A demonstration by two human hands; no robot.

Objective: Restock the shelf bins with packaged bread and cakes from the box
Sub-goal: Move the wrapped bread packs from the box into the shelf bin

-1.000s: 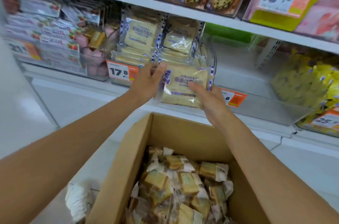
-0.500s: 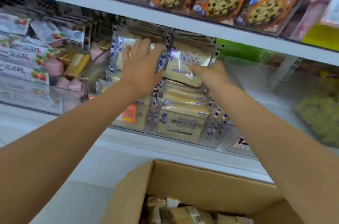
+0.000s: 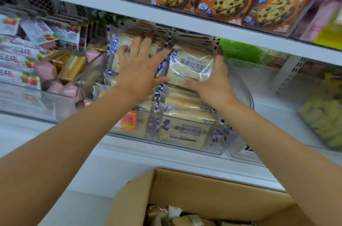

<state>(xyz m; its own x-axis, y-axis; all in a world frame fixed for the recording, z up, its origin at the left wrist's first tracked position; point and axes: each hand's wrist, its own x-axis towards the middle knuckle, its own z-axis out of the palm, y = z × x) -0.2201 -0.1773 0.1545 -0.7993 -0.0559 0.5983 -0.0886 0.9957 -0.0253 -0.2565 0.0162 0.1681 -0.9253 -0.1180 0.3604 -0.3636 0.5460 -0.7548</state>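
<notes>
1. Toast bread packet (image 3: 190,67) sits atop the right-hand stack in the clear shelf bin (image 3: 218,144), which looks nearly full.
2. Right hand (image 3: 212,81) grips the packet's edge. Left hand (image 3: 140,70) lies flat, fingers spread, pressing the neighbouring stack (image 3: 118,53).
3. Cardboard box (image 3: 203,196) below holds more packets, so restocking is likely unfinished.

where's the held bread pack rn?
Head view, centre: bread pack tops the right stack in the bin, gripped by the right hand, left hand beside it.

left hand (image 3: 138,70) flat, fingers spread, on left bread stack (image 3: 118,53) | right hand (image 3: 212,81) holds bread pack (image 3: 190,66) on top of right stack (image 3: 185,103) | both stacks in clear bin (image 3: 248,96) | box (image 3: 203,194) near, below | cookies (image 3: 229,1) on shelf above
</notes>
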